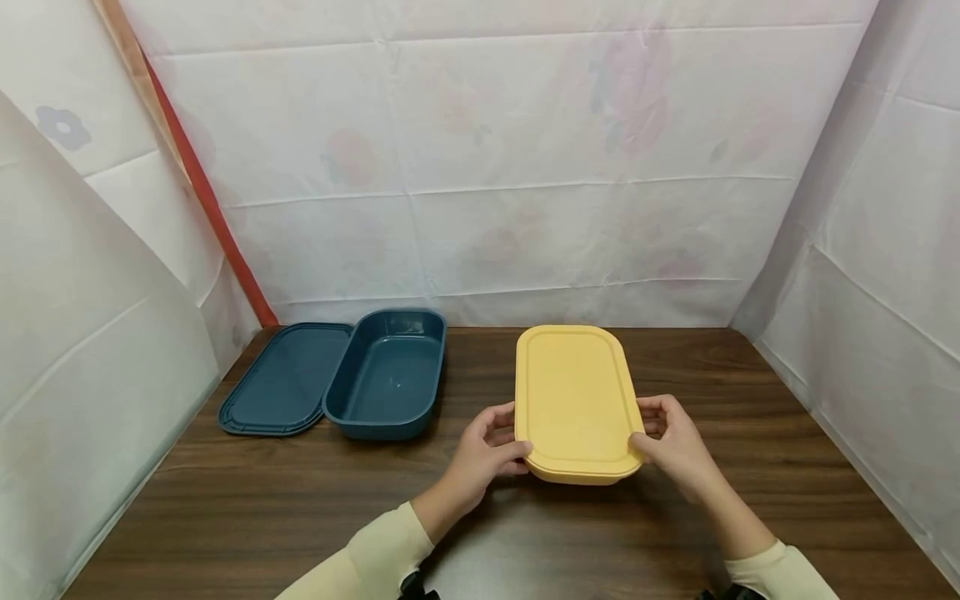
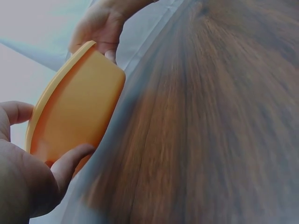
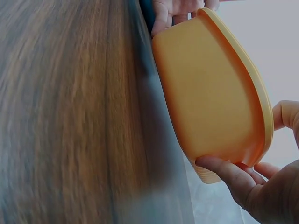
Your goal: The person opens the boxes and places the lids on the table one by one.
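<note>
Yellow box (image 1: pixel 576 400): smooth matte plastic, rectangular with rounded corners, lid fitted on top with a raised border running round it. It sits near the middle of the tabletop (image 1: pixel 750 433), slightly right of centre, long axis running away from the person. The wrist views show tapering side walls and a thin lid lip overhanging them.

Tabletop: dark brown wood grain, flat. White creased sheeting closes it in at the back and both sides. Bare wood lies open to the right of the box and in front of it; at left a gap of bare wood separates it from the blue pieces.

Blue box (image 1: pixel 386 383): same rounded shape, glossy dark teal, uncovered, interior bare. Blue lid (image 1: pixel 288 379) lies flat just beside it on its left, edge tucked against or slightly under the rim; which one cannot be told.

Left hand (image 1: pixel 487 454): fingers curled round the near left corner of the yellow box, thumb on the lid edge, fingertips (image 2: pixel 74 156) under the side wall. Gripping.

Right hand (image 1: pixel 671 442): grips the near right corner likewise, thumb on the lid rim, fingers (image 3: pixel 224 170) curled beneath the wall.
</note>
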`<state>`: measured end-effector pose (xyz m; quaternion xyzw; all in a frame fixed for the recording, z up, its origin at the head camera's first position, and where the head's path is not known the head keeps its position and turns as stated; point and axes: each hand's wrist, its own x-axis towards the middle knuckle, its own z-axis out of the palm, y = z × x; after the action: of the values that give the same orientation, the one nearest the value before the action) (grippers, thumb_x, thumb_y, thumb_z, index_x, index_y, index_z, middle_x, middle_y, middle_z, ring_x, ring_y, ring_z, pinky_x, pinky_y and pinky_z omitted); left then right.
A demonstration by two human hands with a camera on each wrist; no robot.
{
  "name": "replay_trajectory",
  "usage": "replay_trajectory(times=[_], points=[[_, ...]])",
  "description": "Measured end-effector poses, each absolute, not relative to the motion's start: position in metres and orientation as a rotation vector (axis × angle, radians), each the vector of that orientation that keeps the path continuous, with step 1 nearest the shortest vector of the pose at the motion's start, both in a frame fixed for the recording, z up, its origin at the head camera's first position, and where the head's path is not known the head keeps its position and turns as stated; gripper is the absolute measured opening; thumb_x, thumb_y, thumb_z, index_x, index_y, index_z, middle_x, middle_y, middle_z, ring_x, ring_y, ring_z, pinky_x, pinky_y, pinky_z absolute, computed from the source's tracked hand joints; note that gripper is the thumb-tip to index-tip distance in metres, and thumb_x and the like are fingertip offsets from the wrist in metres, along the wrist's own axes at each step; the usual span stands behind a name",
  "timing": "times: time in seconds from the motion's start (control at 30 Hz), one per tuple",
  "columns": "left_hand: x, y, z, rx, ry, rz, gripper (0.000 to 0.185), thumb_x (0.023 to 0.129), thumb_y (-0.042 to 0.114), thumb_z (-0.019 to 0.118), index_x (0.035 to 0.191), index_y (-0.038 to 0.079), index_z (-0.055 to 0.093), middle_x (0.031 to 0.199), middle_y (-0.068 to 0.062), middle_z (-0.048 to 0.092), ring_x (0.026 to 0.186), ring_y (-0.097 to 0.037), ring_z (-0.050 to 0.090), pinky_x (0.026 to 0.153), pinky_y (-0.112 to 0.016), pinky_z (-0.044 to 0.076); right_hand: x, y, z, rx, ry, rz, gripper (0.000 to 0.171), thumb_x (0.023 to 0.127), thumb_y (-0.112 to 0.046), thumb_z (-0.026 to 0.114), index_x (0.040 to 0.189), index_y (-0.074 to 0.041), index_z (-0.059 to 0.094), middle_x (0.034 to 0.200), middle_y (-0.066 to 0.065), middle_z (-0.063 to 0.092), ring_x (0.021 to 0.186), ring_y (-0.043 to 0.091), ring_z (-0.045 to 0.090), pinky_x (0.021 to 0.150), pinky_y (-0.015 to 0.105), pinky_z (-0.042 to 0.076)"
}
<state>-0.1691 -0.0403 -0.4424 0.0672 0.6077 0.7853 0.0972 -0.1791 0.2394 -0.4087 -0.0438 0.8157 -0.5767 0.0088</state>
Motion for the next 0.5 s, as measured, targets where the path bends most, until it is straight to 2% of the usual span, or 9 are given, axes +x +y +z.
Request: replay_trajectory(times=[0.5], points=[[-0.165,-0.064,-0.444,0.128,1.819,2.32,0.062,0.086,0.002,0.071,0.141,0.001,0.043,0.13,-0.021,0.049,0.104,-0.026,0.061,0.075,-0.043,0.058,-0.187,0.216,-0.415,-0.146,2.464,-1.828,0.052,0.081,0.005,0.06,0.129,0.007,0.04,0.116,0.024,0.052,0.099,0.029,0.056,0.064,0.031,0.057]])
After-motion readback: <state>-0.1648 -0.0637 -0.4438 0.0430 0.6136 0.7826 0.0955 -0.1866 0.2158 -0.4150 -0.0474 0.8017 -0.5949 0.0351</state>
